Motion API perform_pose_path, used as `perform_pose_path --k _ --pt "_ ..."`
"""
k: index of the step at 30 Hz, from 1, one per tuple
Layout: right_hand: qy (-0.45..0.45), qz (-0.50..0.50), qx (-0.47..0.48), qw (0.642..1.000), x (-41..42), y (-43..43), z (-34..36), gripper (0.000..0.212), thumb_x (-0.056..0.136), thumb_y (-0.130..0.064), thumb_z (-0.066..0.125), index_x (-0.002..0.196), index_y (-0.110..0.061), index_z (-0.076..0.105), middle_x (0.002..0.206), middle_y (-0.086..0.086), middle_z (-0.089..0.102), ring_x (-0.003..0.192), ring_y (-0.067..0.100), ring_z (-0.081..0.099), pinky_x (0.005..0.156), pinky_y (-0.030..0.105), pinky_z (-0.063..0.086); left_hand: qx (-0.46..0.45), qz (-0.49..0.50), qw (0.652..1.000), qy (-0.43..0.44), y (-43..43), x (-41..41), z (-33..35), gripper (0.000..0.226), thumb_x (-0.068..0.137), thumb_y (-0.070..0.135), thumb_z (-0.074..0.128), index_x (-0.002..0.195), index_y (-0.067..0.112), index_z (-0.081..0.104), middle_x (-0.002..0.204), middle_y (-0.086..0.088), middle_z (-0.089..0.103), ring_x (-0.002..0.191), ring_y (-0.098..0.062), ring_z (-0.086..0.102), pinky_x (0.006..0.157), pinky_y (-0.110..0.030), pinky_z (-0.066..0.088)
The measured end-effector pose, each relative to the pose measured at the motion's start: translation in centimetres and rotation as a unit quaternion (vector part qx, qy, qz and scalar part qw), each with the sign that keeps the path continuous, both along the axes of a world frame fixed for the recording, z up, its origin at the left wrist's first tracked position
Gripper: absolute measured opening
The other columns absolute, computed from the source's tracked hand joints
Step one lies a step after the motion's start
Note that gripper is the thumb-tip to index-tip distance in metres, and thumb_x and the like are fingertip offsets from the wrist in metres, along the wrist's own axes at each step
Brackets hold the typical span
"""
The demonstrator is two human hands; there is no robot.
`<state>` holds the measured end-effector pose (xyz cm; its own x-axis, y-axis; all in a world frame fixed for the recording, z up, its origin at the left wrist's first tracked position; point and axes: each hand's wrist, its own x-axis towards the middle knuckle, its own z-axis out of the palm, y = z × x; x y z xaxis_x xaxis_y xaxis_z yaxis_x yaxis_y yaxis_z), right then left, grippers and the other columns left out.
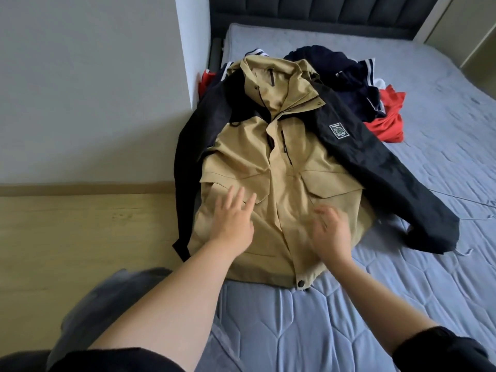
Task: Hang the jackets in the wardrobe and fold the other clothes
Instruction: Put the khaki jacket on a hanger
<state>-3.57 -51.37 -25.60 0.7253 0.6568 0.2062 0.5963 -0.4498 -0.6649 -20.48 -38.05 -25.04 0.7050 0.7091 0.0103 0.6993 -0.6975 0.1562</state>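
Jacket (281, 167): tan body with black sleeves, laid front-up on the bed (295, 331). The collar points toward the headboard (322, 12), the hem is nearest the person, and the front is closed.
Patch (338, 131): a small dark square with a pale border and a green round emblem, on the black sleeve at the viewer's right (a line of writing runs along its top, too small to read).
Snap (300, 283): dark and round, at the hem's centre.
Left hand (232, 218): open, with fingers straight and spread, lying on the tan front at a flap pocket.
Right hand (331, 232): blurred, fingers loosely spread over the lower front beside the placket, gripping nothing. Whether it touches the cloth cannot be told.
Navy garment (346, 73): white-striped, heaped behind the jacket's collar.
Red garment (389, 124): just beside the black sleeve, next to the navy heap.
Bed cover: blue-grey, quilted.
Floor (80, 237): pale wood, to the left of the bed.
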Motion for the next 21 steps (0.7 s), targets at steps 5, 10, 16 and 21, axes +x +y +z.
perform_pose_path --k 5,10,16,21 --pt "0.305 -0.346 0.087 0.883 6.7 -2.7 -2.0 0.046 0.09 0.001 0.038 0.135 -0.007 0.045 0.134 0.014 0.047 0.125 0.031 0.043 0.092 0.029 0.038 -0.097 -0.158 0.982 0.027 -4.3 2.5 -1.5 0.058 0.099 0.048 0.024 0.151 0.026 0.009 0.159 -0.002 0.004 0.145 -0.018 -0.008 0.116 -0.044 -0.001" --pt "0.21 -0.18 -0.106 0.955 9.4 -4.2 -3.1 0.077 0.081 0.003 0.048 0.148 -0.022 0.022 0.146 0.012 0.037 0.126 0.033 0.043 0.087 0.027 0.043 -0.105 -0.264 0.957 0.063 -7.6 4.2 -2.2 0.085 0.085 0.071 0.035 0.15 0.032 -0.004 0.159 0.001 -0.005 0.144 -0.016 -0.016 0.113 -0.049 -0.01" --pt "-0.014 -0.048 -0.29 0.956 11.2 -3.6 -2.4 0.041 0.088 -0.008 0.048 0.127 -0.019 0.057 0.149 0.012 0.032 0.135 0.034 0.026 0.11 0.042 0.029 -0.048 -0.252 0.96 0.111 -8.0 4.1 -3.2 0.091 0.086 0.038 0.058 0.149 0.031 -0.007 0.159 -0.002 -0.009 0.145 -0.022 -0.014 0.113 -0.049 -0.008" --pt "-0.024 0.01 -0.193 0.981 10.6 -3.4 0.5 0.038 0.077 0.008 0.048 0.095 -0.017 0.071 0.09 0.0 0.067 0.091 0.023 0.058 0.08 0.03 0.044 -0.123 -0.238 0.963 0.042 -6.5 3.8 -2.9 0.087 0.084 0.028 0.063 0.151 0.028 0.007 0.159 0.001 0.006 0.145 -0.018 0.006 0.116 -0.037 0.003"
